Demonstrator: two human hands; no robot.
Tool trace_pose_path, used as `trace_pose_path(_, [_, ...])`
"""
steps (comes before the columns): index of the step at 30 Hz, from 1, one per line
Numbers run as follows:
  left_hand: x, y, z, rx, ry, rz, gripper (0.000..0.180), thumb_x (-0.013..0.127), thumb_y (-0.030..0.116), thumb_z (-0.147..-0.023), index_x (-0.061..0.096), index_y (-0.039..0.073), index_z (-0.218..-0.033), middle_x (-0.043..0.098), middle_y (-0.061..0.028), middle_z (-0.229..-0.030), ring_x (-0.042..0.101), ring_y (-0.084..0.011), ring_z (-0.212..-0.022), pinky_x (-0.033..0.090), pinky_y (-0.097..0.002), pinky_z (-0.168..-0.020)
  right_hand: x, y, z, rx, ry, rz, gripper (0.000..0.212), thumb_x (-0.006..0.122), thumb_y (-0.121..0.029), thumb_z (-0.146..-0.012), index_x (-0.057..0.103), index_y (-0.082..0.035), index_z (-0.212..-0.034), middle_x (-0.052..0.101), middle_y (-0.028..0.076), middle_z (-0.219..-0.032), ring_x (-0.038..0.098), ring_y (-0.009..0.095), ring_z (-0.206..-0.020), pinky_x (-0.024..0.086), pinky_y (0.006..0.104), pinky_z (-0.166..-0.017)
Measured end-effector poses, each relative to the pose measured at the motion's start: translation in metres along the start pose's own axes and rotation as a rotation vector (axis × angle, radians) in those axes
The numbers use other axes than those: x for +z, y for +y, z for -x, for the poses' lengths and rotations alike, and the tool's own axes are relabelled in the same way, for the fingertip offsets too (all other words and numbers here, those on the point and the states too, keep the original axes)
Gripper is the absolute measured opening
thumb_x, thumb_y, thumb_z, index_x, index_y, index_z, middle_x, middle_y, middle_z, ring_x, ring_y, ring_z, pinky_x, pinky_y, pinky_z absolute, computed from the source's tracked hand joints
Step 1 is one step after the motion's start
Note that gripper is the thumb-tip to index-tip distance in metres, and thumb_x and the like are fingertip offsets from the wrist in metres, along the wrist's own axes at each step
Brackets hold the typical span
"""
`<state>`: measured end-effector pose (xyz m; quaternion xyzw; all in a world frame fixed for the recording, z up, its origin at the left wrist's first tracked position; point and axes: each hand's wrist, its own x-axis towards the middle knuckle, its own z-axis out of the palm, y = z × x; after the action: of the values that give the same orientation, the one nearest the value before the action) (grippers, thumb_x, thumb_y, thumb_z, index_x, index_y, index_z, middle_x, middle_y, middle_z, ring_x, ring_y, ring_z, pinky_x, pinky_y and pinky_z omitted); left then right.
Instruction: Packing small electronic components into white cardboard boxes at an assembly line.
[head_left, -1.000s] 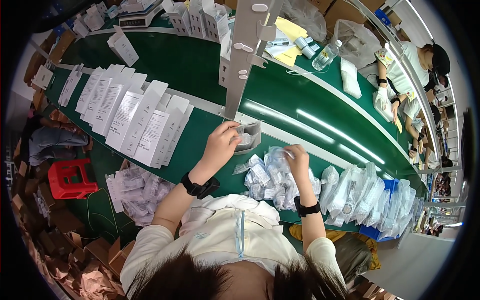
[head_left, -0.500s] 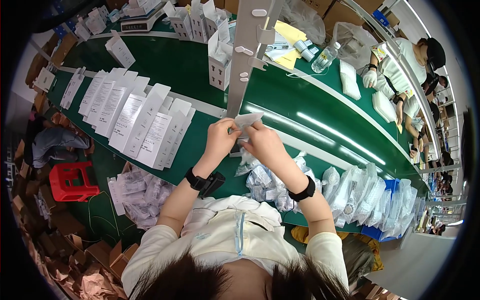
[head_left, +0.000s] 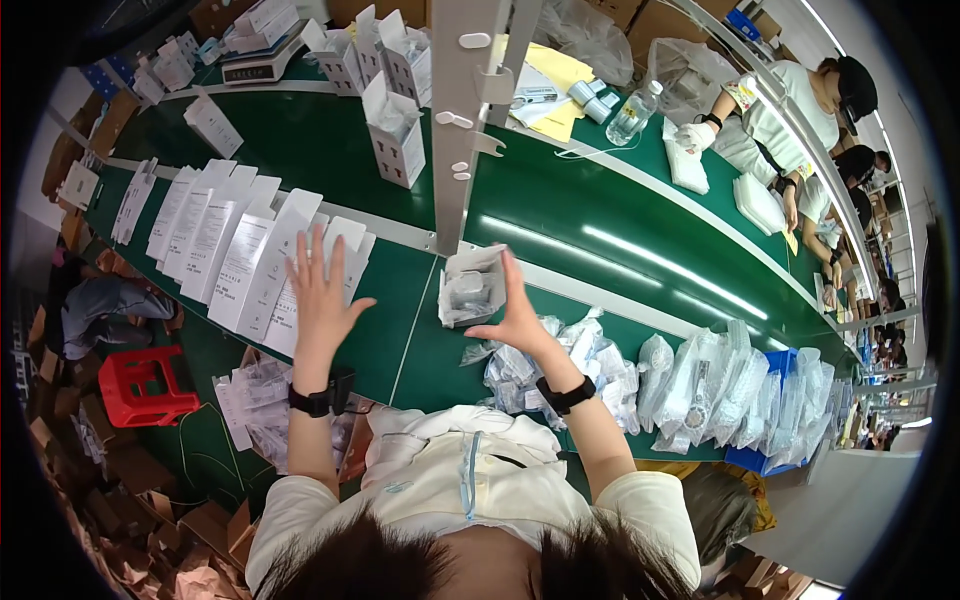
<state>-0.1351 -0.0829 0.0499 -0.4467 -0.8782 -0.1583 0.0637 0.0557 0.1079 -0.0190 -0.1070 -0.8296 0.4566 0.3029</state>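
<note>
My left hand [head_left: 325,295] is spread wide with nothing in it. Its fingertips reach over the near end of a row of flat white cartons [head_left: 235,262] standing upright on the green table. My right hand [head_left: 522,312] has its fingers stretched and thumb apart, alongside an open white box [head_left: 443,303] on the table. Whether it touches the box is hard to tell. Inside the box shows a clear plastic-wrapped item [head_left: 468,288]. Small bagged parts [head_left: 570,365] lie in a heap just right of my right hand.
A metal post [head_left: 458,130] rises behind the box. Filled cartons [head_left: 396,135] stand on the far green surface. Bubble-wrapped packs [head_left: 695,400] line the right, by a blue bin [head_left: 765,458]. A red stool [head_left: 148,388] is at left; a co-worker [head_left: 790,110] works far right.
My hands were together at the white box, fingers pinched at its top. Now they are apart and opened, the left moved left over the cartons. The whole view has shifted slightly.
</note>
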Motion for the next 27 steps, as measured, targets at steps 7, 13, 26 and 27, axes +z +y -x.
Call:
trace_pose_path(7, [0.026, -0.029, 0.032, 0.011, -0.264, -0.084, 0.077, 0.042, -0.018, -0.065, 0.025, 0.008, -0.135, 0.020, -0.0161, -0.140, 0.019, -0.0338, -0.130, 0.013, -0.0561, -0.102, -0.027, 0.009, -0.021, 0.279, 0.309, -0.414, 0.110, 0.078, -0.004, -0.055, 0.006, -0.008, -0.139, 0.030, 0.013, -0.135, 0.037, 0.026, -0.120, 0.033, 0.0374, -0.098])
trace_pose_path(13, [0.027, 0.030, 0.042, -0.019, -0.291, -0.024, 0.081, 0.057, -0.010, -0.063, 0.025, 0.009, -0.135, 0.019, -0.0150, -0.141, 0.023, -0.0338, -0.128, 0.020, -0.0502, -0.100, -0.123, 0.066, -0.067, 0.287, 0.555, -0.295, 0.105, 0.073, 0.002, -0.057, 0.007, -0.008, -0.138, 0.034, 0.013, -0.131, 0.041, 0.024, -0.116, 0.039, 0.0345, -0.092])
trace_pose_path(26, [0.032, -0.038, 0.024, -0.272, -0.254, -0.312, 0.089, 0.072, 0.001, -0.057, 0.029, 0.015, -0.133, 0.027, -0.0117, -0.136, 0.027, -0.0331, -0.123, 0.026, -0.0525, -0.092, -0.160, 0.105, -0.015, 0.467, 0.507, 0.915, 0.091, 0.076, -0.020, -0.060, 0.025, -0.005, -0.133, 0.039, 0.019, -0.123, 0.044, 0.034, -0.108, 0.044, 0.0385, -0.086])
trace_pose_path(27, [0.032, -0.038, 0.029, -0.259, -0.257, -0.331, 0.086, 0.072, 0.001, -0.059, 0.029, 0.014, -0.133, 0.028, -0.0118, -0.135, 0.026, -0.0337, -0.124, 0.025, -0.0557, -0.092, -0.173, 0.088, 0.010, 0.715, 0.305, 1.107, 0.085, 0.076, -0.023, -0.061, 0.031, -0.005, -0.131, 0.043, 0.020, -0.118, 0.046, 0.034, -0.105, 0.045, 0.0397, -0.082])
